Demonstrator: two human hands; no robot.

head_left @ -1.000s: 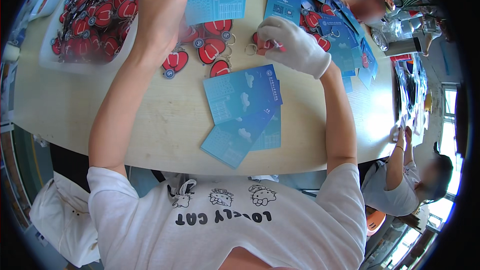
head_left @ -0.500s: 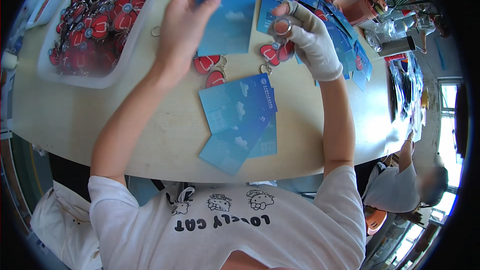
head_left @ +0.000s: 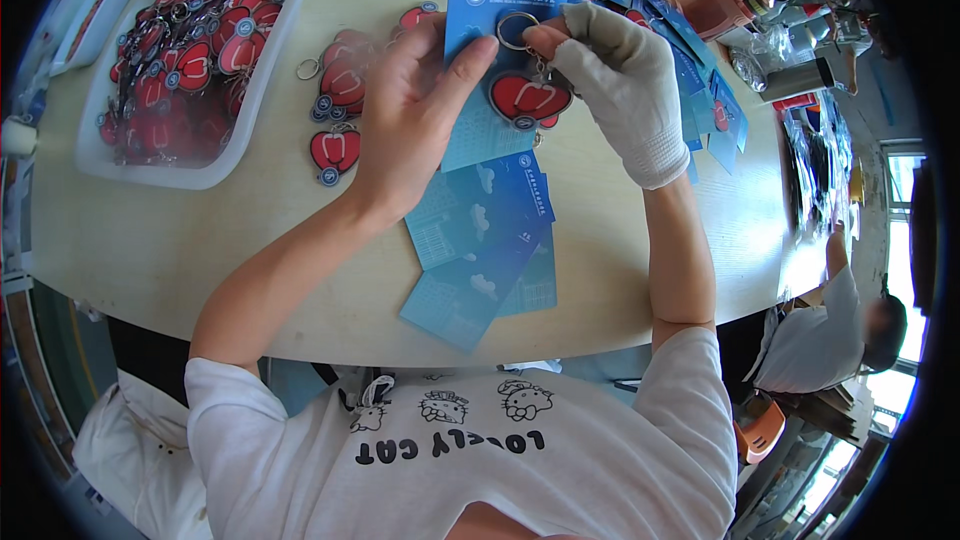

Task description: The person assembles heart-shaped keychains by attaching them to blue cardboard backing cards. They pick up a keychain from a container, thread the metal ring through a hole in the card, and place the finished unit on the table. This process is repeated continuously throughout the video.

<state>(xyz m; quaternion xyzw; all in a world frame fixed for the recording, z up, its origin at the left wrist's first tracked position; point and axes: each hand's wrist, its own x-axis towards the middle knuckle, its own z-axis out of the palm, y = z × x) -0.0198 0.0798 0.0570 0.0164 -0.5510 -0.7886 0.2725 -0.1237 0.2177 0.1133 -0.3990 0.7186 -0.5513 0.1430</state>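
Observation:
My left hand (head_left: 415, 105) is closed on a blue card (head_left: 468, 130), its thumb pressed over the card's left side. In a white glove with bare fingertips, my right hand (head_left: 630, 90) pinches the metal ring of a red heart-shaped keychain (head_left: 528, 98). The ring lies against the upper part of the card, and the red charm hangs in front of it. Below the hands, several blue cards (head_left: 470, 215) overlap on the table. Beside my left hand are loose red keychains (head_left: 335, 150), partly hidden by it.
A white plastic bin (head_left: 165, 175) full of red keychains stands at the left. More blue cards (head_left: 728, 125) with keychains lie at the right of the pale table (head_left: 320, 310). Further right, a metal cup (head_left: 800, 80) lies among clutter, and another person (head_left: 815, 335) sits beyond.
My left hand has brought the card down and right. My right hand has turned, and the keychain's ring now rests against the card. Loose keychains on the left have come into view.

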